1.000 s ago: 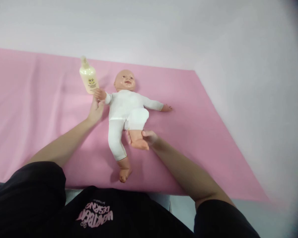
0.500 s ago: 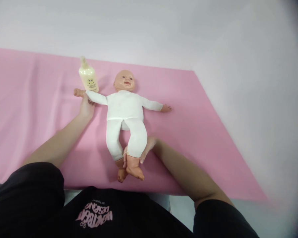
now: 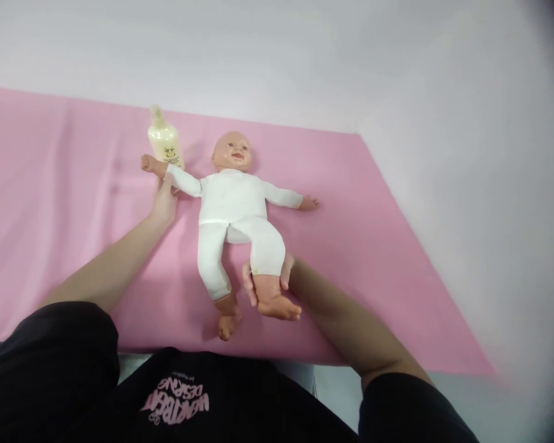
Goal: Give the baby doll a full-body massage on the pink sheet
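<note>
A baby doll with a white cloth body lies on its back, head toward the far edge of the table. My left hand is closed around the doll's arm on the left near the wrist, lifting it a little. Around the lower leg on the right, my right hand is closed from beneath, with the fingers showing on one side and the thumb on the other. The doll's other leg and other arm rest on the pink cover. Behind the raised arm stands a pump bottle of pale yellow liquid, its base partly hidden.
A pink cover is spread over the table, with creases on the left side. Its right edge slants down toward me. Beyond it is a pale, plain surface. My black shirt is at the near edge.
My right hand has swung the doll's leg outward to the right and slightly up, away from the other leg. My left hand has shifted the doll's arm slightly up and right.
</note>
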Demonstrator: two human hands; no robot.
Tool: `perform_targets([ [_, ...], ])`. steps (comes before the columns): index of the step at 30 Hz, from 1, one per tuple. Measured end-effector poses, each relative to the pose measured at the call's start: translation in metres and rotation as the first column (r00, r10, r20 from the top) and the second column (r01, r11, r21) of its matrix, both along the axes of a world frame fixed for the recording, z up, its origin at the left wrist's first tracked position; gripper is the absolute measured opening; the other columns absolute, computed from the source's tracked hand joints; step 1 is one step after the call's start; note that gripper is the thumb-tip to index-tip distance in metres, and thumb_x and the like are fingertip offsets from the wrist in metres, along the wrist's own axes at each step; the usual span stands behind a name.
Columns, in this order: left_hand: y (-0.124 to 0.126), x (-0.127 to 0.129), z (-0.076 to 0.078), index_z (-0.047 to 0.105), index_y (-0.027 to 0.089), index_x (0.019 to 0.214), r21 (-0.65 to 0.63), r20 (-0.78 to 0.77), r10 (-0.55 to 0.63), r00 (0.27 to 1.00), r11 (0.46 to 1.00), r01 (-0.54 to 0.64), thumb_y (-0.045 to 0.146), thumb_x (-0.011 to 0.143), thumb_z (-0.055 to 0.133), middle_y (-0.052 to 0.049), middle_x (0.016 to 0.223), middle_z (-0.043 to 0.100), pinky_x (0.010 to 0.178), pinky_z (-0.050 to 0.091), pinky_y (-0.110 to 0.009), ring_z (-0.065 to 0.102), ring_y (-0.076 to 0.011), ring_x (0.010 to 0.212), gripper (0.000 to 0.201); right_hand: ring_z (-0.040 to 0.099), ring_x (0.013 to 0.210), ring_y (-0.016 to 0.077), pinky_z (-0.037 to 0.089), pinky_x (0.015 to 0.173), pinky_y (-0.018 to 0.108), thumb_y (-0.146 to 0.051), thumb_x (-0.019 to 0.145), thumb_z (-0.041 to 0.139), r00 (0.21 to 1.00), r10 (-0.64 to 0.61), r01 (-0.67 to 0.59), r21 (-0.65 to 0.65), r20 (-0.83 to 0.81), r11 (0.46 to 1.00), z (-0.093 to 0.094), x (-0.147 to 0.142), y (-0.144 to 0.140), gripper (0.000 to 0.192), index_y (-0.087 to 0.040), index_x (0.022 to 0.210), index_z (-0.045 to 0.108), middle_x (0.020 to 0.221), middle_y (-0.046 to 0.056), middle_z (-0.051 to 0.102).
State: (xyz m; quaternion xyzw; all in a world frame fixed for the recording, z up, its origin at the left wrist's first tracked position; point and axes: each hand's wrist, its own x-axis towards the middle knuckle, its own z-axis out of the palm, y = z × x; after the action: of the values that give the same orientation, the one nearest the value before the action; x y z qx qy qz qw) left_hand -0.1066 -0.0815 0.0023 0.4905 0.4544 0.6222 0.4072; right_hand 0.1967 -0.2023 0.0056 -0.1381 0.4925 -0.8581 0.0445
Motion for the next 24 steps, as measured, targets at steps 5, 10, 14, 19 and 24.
perform_targets([
  [5,-0.020,0.012,0.002,0.054,0.029,0.141,0.305,-0.415,-0.028,0.909,0.937,0.168,0.069,0.091,0.060,-0.011,0.141,0.062,0.112,0.049,-0.047,0.057,-0.0280,0.135,0.064,0.066,0.068,0.0191,0.054,0.077,0.036,-0.064,0.060,0.083,0.926,-0.310,0.262,-0.225,-0.216,0.938,-0.019,-0.002,-0.005,0.059,-0.021,0.096,0.063,0.073,0.003,0.073],
  [10,-0.041,0.022,0.018,0.063,0.024,0.136,0.335,-0.773,-0.014,0.634,0.840,0.426,0.057,0.097,0.057,-0.016,0.141,0.060,0.119,0.037,-0.056,0.053,-0.0327,0.135,0.052,0.050,0.061,0.0141,0.049,0.071,0.032,-0.065,0.073,0.069,0.734,-0.677,0.649,-0.351,0.058,0.674,-0.002,-0.003,-0.002,0.053,-0.018,0.099,0.064,0.066,-0.002,0.060],
  [14,-0.042,0.023,0.023,0.064,0.028,0.138,0.312,-0.850,0.012,0.527,0.817,0.485,0.051,0.102,0.046,-0.016,0.142,0.060,0.119,0.034,-0.059,0.050,-0.0329,0.136,0.046,0.047,0.062,0.0144,0.047,0.067,0.031,-0.059,0.083,0.055,0.520,-0.811,0.851,-0.245,0.267,0.465,0.012,-0.002,-0.003,0.049,-0.014,0.098,0.066,0.064,-0.002,0.053],
  [19,-0.040,0.023,0.020,0.068,0.030,0.133,0.323,-0.861,0.033,0.507,0.806,0.496,0.051,0.103,0.043,-0.014,0.140,0.062,0.118,0.035,-0.060,0.049,-0.0327,0.136,0.044,0.049,0.060,0.0140,0.046,0.063,0.029,-0.055,0.089,0.050,0.459,-0.822,0.888,-0.218,0.337,0.406,0.017,-0.005,-0.005,0.045,-0.014,0.095,0.067,0.064,-0.001,0.054],
  [24,-0.039,0.023,0.017,0.066,0.029,0.135,0.369,-0.859,0.069,0.508,0.771,0.519,0.046,0.104,0.045,-0.014,0.141,0.062,0.117,0.036,-0.058,0.050,-0.0321,0.137,0.041,0.054,0.061,0.0134,0.046,0.062,0.028,-0.053,0.087,0.055,0.457,-0.824,0.890,-0.186,0.335,0.417,0.015,-0.004,-0.004,0.045,-0.012,0.100,0.068,0.067,0.000,0.059],
])
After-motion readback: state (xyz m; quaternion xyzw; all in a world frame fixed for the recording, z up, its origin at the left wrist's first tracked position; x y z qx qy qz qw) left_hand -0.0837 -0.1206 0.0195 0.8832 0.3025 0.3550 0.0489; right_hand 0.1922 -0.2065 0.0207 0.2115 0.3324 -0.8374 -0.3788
